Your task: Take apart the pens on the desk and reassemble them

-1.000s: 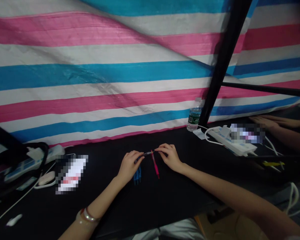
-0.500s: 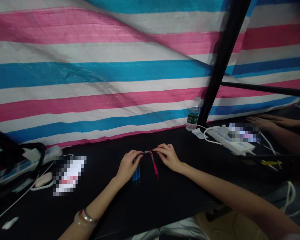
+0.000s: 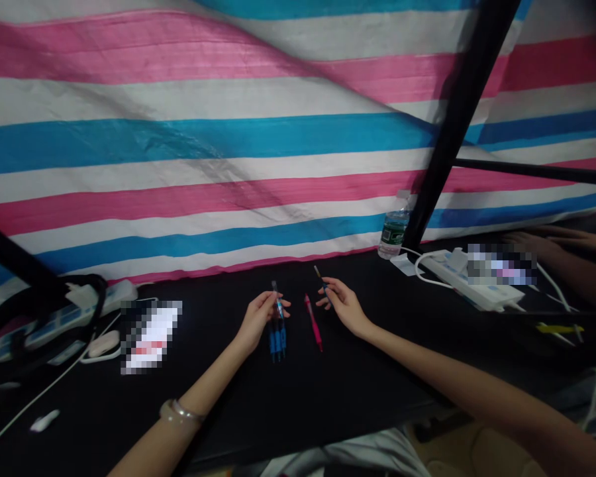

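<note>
A person's left hand [image 3: 258, 324] is pinching a slim blue-and-clear pen barrel [image 3: 278, 298] upright between thumb and fingertips, while the right hand [image 3: 342, 306] is pinching a thin pen piece [image 3: 322, 281] with a pale tip between thumb and forefinger, its remaining fingers curling loosely. Both are working just above a black-covered table [image 3: 328, 391]. A red pen [image 3: 314, 323] is lying between the hands, and a cluster of blue pens [image 3: 277, 343] is lying just under the left hand. A plastic water bottle [image 3: 393, 228] with a green label is standing upright beside a black pole [image 3: 457, 126], apparently holding clear liquid. White power strips [image 3: 457, 281] [image 3: 79, 315] are lying at both ends of the table, with a pixelated object [image 3: 151, 336] near the left one. A co-worker's hand [image 3: 531, 244] is resting at far right. A pink, white and blue striped tarpaulin [image 3: 179, 146] is hanging behind everything, forming the wall.
</note>
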{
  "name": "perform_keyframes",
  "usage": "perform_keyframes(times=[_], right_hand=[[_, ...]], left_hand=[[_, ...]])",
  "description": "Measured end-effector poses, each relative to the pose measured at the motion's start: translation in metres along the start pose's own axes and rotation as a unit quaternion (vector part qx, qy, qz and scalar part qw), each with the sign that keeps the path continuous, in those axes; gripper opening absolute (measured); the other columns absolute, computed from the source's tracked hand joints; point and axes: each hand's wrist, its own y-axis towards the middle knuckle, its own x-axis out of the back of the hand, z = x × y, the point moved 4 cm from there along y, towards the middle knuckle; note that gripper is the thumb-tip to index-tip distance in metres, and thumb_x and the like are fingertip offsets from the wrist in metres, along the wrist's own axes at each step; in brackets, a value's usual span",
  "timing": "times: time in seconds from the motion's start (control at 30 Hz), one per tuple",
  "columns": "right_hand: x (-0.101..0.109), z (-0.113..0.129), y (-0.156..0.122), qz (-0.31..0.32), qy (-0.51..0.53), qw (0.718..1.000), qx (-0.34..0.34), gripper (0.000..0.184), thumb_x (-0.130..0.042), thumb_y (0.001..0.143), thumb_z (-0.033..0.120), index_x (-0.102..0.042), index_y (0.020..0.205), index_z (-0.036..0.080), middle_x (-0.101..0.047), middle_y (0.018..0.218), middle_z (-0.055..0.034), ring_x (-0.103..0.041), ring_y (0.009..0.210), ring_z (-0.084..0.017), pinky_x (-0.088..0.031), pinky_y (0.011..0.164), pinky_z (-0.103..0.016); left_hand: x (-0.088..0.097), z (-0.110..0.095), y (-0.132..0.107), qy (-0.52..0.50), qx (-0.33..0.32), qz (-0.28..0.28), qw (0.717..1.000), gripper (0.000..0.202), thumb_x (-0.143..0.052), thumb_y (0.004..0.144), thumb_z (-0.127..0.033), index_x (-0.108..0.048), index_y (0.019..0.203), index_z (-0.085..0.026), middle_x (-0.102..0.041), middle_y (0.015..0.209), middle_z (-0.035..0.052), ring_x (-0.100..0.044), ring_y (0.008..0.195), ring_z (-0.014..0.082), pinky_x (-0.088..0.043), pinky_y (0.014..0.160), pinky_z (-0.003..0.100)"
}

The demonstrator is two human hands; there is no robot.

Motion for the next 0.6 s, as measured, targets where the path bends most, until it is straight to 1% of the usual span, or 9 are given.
perform_keyframes(times=[0.1,0.2,0.33,0.43,0.5,0.6], right_hand=[[0.0008,-0.0042,0.0031,0.006,0.033,0.999,-0.02,0.038,-0.052,0.077,0.04,-0.047,0.109,0.019,-0.057,0.084,-0.0025,-0.062,0.057,-0.013,-0.042,0.045,-0.022],[0.0027,-0.0071,0.0057,0.004,0.042,0.998,-0.042,0.039,-0.057,0.073,0.037,-0.049,0.106,0.018,-0.057,0.082,-0.0021,-0.061,0.053,-0.012,-0.04,0.042,-0.021],[0.0041,-0.0062,0.0062,0.002,0.027,0.998,-0.053,0.036,-0.062,0.068,0.033,-0.054,0.099,0.017,-0.057,0.079,-0.0018,-0.061,0.056,-0.013,-0.041,0.044,-0.021],[0.0045,-0.0049,0.0052,0.005,0.014,0.999,-0.052,0.036,-0.065,0.065,0.03,-0.057,0.097,0.017,-0.058,0.081,-0.0021,-0.06,0.057,-0.012,-0.04,0.044,-0.021],[0.0052,-0.0054,0.0052,0.007,0.006,0.998,-0.054,0.035,-0.067,0.063,0.028,-0.058,0.095,0.017,-0.059,0.083,-0.0025,-0.059,0.056,-0.011,-0.04,0.043,-0.02],[0.0066,-0.0076,0.0063,0.008,-0.003,0.998,-0.058,0.029,-0.068,0.061,0.026,-0.061,0.087,0.016,-0.06,0.08,-0.0022,-0.056,0.055,-0.01,-0.038,0.042,-0.019]], left_hand=[[0.0004,0.0014,0.0007,-0.004,0.006,0.012,1.0,0.031,-0.056,0.076,-0.038,-0.05,0.092,-0.013,-0.067,0.085,0.0099,-0.064,0.064,0.0166,-0.044,0.062,0.028],[-0.0005,0.0015,0.0005,0.008,0.003,0.02,1.0,0.03,-0.058,0.074,-0.035,-0.049,0.092,-0.013,-0.067,0.085,0.0094,-0.064,0.065,0.0168,-0.044,0.062,0.028],[-0.0015,0.0003,0.0001,0.022,0.0,0.021,1.0,0.033,-0.06,0.073,-0.034,-0.049,0.094,-0.012,-0.067,0.086,0.0103,-0.064,0.065,0.0165,-0.044,0.062,0.028],[-0.0026,-0.0006,-0.0001,0.03,0.004,0.029,0.999,0.032,-0.06,0.073,-0.034,-0.052,0.094,-0.011,-0.067,0.086,0.0101,-0.063,0.065,0.0157,-0.045,0.063,0.027],[-0.0035,-0.0011,-0.0004,0.035,0.011,0.034,0.999,0.032,-0.061,0.072,-0.034,-0.054,0.093,-0.011,-0.067,0.084,0.0093,-0.063,0.065,0.0153,-0.046,0.065,0.028],[-0.0046,-0.0018,-0.001,0.043,0.019,0.039,0.998,0.031,-0.063,0.072,-0.034,-0.056,0.093,-0.012,-0.067,0.08,0.0074,-0.062,0.063,0.0142,-0.046,0.066,0.028]])
